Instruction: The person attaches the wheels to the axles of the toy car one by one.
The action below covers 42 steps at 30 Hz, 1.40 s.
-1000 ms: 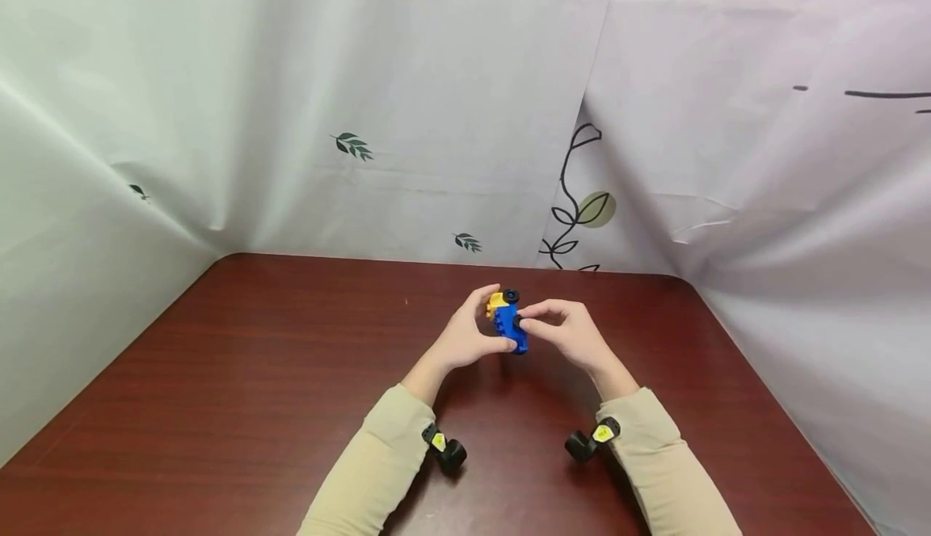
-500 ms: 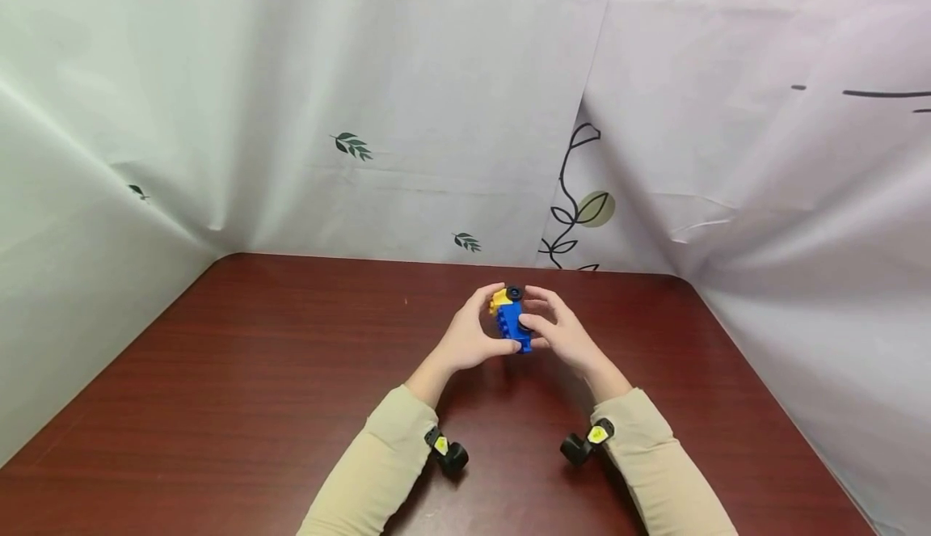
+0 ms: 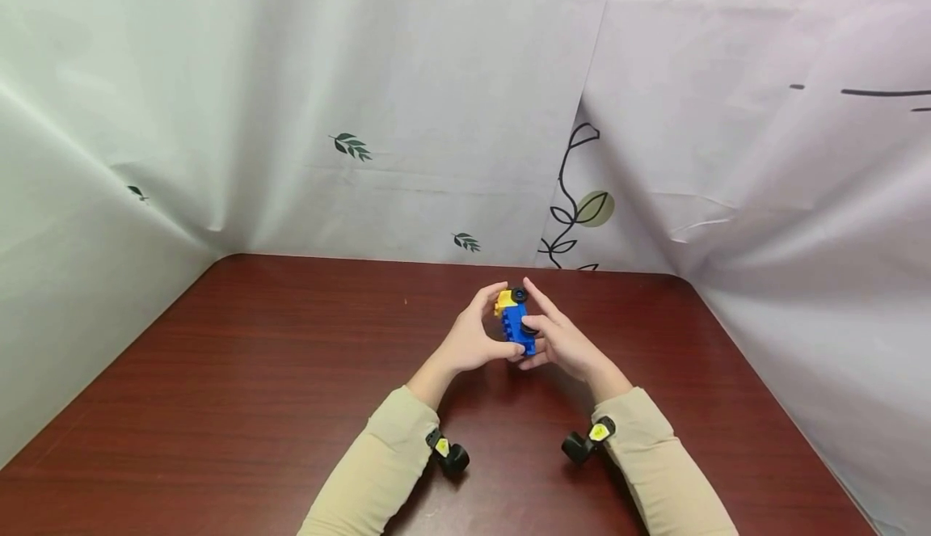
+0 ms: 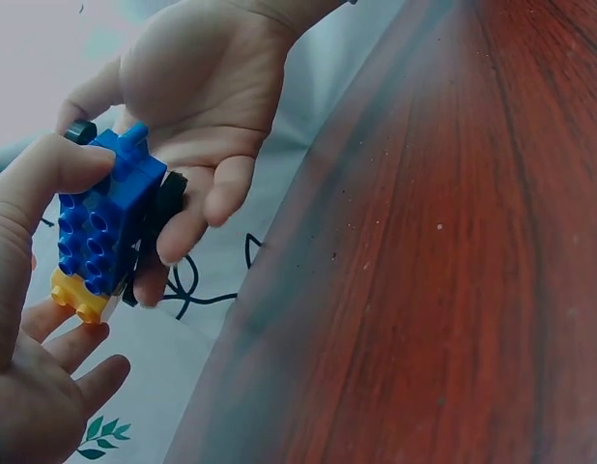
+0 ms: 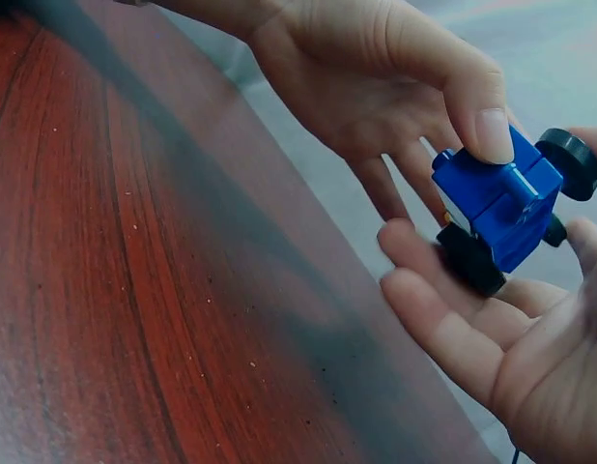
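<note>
A toy block car (image 3: 515,322), blue with a yellow end and black wheels, is held up between both hands above the table. My left hand (image 3: 469,342) grips it lengthwise, thumb on the blue end and fingers at the yellow end. My right hand (image 3: 567,346) holds it from the other side; its thumb lies at a black wheel (image 5: 569,164). In the right wrist view, the right fingers (image 5: 443,319) reach under the car beside another wheel (image 5: 470,259). Rows of blue studs (image 4: 86,232) face the left hand, above the yellow block (image 4: 78,295).
The dark red wooden table (image 3: 291,374) spreads below the hands. White cloth (image 3: 436,99) with printed leaves hangs behind and at the sides. Wrist cameras (image 3: 452,457) are strapped to both sleeves. A thin black cable (image 4: 207,298) shows past the table edge.
My right hand has gone from pinching at a wheel to spreading its fingers around and beneath the car. The car and left hand have shifted slightly right.
</note>
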### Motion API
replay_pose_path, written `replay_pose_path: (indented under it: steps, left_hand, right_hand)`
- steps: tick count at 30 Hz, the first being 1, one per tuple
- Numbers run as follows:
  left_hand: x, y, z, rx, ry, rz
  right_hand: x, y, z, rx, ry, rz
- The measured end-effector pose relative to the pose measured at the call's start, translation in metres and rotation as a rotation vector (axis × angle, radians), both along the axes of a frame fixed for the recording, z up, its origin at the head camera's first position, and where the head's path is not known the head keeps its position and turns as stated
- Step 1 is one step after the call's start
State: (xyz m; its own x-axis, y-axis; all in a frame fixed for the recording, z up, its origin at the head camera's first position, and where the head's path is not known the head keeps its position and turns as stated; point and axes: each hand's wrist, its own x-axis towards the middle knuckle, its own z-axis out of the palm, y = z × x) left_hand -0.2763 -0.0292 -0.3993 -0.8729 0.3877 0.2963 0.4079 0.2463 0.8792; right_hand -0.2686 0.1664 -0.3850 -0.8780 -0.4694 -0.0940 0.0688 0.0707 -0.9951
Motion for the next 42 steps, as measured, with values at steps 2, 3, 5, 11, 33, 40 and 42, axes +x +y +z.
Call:
replay_pose_path:
  steps: [2,3,5,11,33,40,42]
  left_hand:
    - [-0.0003,0.0,-0.0008,0.002,0.001,-0.008]
    - [-0.0002,-0.0001,-0.001,0.002,0.005,-0.011]
    - [-0.0002,-0.0003,-0.0015,-0.002,0.009,-0.013]
    - [-0.0009,-0.0011,-0.0012,-0.011,0.026,-0.013]
    - [0.0,-0.0025,-0.0016,-0.012,0.009,0.015]
    - [-0.0019,-0.002,-0.0023,-0.008,0.004,0.016]
    - [-0.0023,-0.002,-0.0015,-0.011,0.002,0.015]
  right_hand:
    - [0.0013,-0.0001,0.0009,-0.008,-0.002,0.003]
    - [0.0017,-0.0002,0.0012,-0.01,-0.003,0.004]
    - [0.002,-0.0001,0.0012,-0.018,-0.008,0.009]
    - [0.0006,0.0025,0.0,-0.069,-0.029,0.045]
    - [0.002,0.0037,-0.0054,-0.159,-0.009,0.107]
    - [0.0004,0.0043,-0.0055,-0.178,0.016,0.126]
    - [-0.0002,0.0042,-0.0057,-0.184,0.021,0.13]
